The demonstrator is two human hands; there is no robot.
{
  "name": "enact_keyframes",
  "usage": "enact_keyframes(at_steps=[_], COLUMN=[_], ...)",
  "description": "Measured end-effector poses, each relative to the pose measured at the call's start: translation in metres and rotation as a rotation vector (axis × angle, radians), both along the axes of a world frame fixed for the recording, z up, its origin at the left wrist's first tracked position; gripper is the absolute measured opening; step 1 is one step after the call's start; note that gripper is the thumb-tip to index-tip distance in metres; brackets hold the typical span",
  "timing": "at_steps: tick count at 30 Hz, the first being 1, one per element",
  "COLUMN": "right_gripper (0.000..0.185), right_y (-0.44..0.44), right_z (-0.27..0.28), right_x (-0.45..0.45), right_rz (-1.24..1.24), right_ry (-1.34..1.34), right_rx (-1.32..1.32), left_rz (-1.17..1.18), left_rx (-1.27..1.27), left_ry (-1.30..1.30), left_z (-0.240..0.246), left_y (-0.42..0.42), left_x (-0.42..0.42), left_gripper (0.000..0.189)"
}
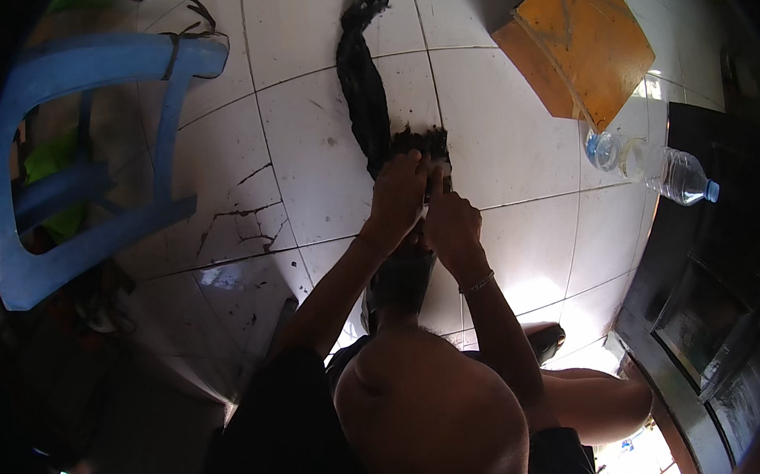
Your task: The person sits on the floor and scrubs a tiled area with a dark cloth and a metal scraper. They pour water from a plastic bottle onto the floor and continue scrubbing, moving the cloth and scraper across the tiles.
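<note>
A dark piece with a ragged, tufted edge (436,142) lies on the white tiled floor in front of me. My left hand (400,189) bends over its left side with the fingertips down on it. My right hand (453,222) is close beside, fingers curled and index finger stretched along the piece. Something small and greyish shows by that fingertip; I cannot tell what it is. A long, twisted black strip (363,93) runs from beside my left hand to the top of the view. My fingers and palms hide the rest of the dark piece.
A blue plastic chair (83,56) is at left. An orange-brown wooden box or stool (577,38) stands at upper right, with clear plastic bottles (676,176) lying near it. A dark panelled door (710,319) is at right. My bent knee (431,398) and footwear (400,282) are below my hands.
</note>
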State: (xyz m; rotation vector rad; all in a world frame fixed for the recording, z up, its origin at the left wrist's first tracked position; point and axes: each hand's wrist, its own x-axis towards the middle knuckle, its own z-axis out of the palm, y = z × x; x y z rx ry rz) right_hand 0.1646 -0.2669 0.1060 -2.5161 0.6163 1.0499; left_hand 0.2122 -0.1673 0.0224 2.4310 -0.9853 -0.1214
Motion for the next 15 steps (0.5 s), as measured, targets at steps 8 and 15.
enact_keyframes(at_steps=[8,15], right_gripper=[0.072,0.065], right_y=[-0.004,0.017], right_z=[-0.019,-0.026], right_x=[0.011,0.035], right_rz=[0.169,0.127], right_ry=[-0.226,-0.345], right_rx=[-0.039,-0.079], left_rz=[0.095,0.062], left_rx=[0.167,0.135], left_ry=[-0.115,-0.154], left_z=[0.015,0.004], left_y=[0.024,0.008], left_x=[0.012,0.036], left_gripper=[0.048,0.037])
